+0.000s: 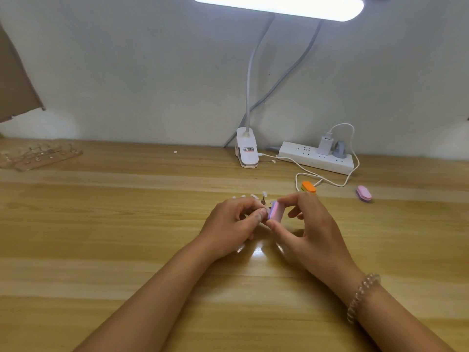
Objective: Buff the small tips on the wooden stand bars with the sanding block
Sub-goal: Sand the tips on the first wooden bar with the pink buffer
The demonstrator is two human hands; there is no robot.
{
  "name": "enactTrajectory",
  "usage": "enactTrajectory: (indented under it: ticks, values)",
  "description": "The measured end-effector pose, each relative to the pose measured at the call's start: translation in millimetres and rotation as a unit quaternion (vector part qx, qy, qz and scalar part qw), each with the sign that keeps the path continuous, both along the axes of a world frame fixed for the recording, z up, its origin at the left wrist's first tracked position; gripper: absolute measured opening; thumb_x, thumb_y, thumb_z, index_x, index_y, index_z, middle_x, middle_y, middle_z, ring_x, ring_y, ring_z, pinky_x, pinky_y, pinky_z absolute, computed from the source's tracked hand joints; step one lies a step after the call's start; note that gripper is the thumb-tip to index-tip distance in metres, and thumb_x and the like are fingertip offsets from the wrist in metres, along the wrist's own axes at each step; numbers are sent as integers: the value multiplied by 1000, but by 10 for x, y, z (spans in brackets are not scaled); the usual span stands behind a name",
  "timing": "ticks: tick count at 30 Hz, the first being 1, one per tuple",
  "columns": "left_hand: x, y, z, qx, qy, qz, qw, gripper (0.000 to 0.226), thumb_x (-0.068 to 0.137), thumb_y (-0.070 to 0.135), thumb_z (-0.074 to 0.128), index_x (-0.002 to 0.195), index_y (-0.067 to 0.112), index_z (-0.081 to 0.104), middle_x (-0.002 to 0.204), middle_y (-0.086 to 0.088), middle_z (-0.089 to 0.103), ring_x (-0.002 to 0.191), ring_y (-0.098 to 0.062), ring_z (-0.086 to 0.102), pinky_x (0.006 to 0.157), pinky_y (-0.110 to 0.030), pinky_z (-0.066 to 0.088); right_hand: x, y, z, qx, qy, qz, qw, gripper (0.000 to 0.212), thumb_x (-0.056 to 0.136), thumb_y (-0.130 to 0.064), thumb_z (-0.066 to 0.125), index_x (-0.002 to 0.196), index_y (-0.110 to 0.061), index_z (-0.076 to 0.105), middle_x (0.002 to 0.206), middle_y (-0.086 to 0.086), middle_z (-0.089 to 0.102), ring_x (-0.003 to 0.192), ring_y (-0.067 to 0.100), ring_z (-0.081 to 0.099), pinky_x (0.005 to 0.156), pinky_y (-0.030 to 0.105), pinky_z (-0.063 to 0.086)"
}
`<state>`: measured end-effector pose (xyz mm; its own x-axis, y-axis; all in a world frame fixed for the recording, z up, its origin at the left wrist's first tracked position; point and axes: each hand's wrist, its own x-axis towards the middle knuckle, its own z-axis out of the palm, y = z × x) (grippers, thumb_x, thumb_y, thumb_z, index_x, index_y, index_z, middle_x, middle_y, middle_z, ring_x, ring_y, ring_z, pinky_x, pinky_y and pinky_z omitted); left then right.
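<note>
**Operator:** Where is the sanding block (275,212) sitting?

**Technician:** It is standing on edge in front of the lamp clamp (247,151), well toward the person. The right hand (308,226) is pinching it between thumb below and forefinger on top. The other fingers are spreading loosely behind it.

**Operator:** And the left hand (228,224)?

**Technician:** Its fingers are curling inward, with the thumb pressing against them right at the block's purple face. It appears to be gripping the wooden stand bar. The bar itself is hiding under the hand, so the exact hold cannot be confirmed.

**Operator:** Are the small tips (264,194) showing?

**Technician:** A short row of white tips is rising just behind the left knuckles, between the hands and the lamp clamp.

**Operator:** What else is lying near the clamp?

**Technician:** A power strip (317,158) is lying just right of the clamp. An orange block (308,186) and a pink block (364,193) are resting in front of the clamp and to its right. More stands (40,156) are lying far left of the clamp. A bead bracelet (361,295) is circling the right wrist.
</note>
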<state>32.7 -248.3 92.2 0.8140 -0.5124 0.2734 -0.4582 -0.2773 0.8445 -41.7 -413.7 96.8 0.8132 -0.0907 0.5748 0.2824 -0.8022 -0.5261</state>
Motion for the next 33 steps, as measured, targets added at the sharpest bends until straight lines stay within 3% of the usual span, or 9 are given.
enactTrajectory:
  ticks: [2, 6, 10, 14, 19, 23, 28, 33]
  values:
    - [3, 2, -2, -3, 4, 3, 1000, 16, 92, 28, 57, 84, 28, 71, 77, 12, 70, 54, -12, 60, 68, -49, 55, 1, 1, -2, 8, 14, 7, 1000, 32, 77, -30, 80, 101, -21, 61, 96, -15, 59, 86, 4, 55, 74, 19, 42]
    - [-4, -12, 6, 0, 15, -6, 1000, 18, 93, 28, 57, 90, 23, 74, 85, 8, 74, 69, -21, 69, 70, -51, 56, 20, -30, 20, 18, -1, -28, 999, 32, 76, -35, 80, 98, -20, 61, 93, -15, 60, 85, 11, 57, 75, 27, 45]
    - [13, -7, -10, 4, 14, 5, 1000, 15, 96, 18, 59, 94, 18, 74, 77, 5, 71, 61, -21, 63, 67, -52, 56, -11, 36, -3, -33, -11, 36, 999, 30, 78, -33, 79, 97, -20, 60, 93, -13, 59, 84, 6, 55, 74, 18, 44]
    - [-2, -8, 14, 6, 18, -2, 1000, 22, 89, 33, 56, 93, 23, 75, 83, 7, 74, 56, -16, 60, 64, -50, 57, 39, -40, 13, 23, 5, -13, 1000, 31, 79, -37, 78, 97, -19, 61, 94, -14, 60, 84, 10, 57, 75, 27, 45]
    - [11, 1, -14, -3, 25, -3, 1000, 23, 87, 31, 55, 96, 23, 75, 79, 9, 71, 60, -19, 62, 65, -51, 56, -11, 16, 2, -24, -3, 50, 998, 27, 84, -37, 75, 105, -24, 63, 98, -13, 61, 83, 7, 56, 72, 25, 48]
    - [9, -16, -24, -3, 22, -7, 1000, 18, 88, 32, 58, 91, 25, 73, 84, 10, 74, 62, -24, 66, 66, -49, 57, 37, -63, 15, 34, 25, -7, 999, 28, 82, -45, 71, 98, -24, 63, 95, -17, 62, 85, 8, 57, 76, 33, 49]
    - [34, -19, -28, -32, 43, 0, 999, 11, 89, 21, 62, 88, 25, 73, 77, 11, 69, 56, -14, 58, 64, -40, 52, -10, 39, 1, -16, 3, 36, 999, 32, 83, -51, 65, 100, -25, 62, 94, -16, 61, 83, 5, 56, 72, 25, 47]
    - [36, -25, -37, -14, 37, -4, 999, 7, 90, 18, 70, 90, 24, 74, 82, 12, 72, 58, -15, 60, 68, -48, 55, 36, -62, 9, 14, 17, -7, 1000, 26, 84, -44, 70, 98, -24, 64, 94, -16, 63, 90, 8, 54, 78, 28, 44]
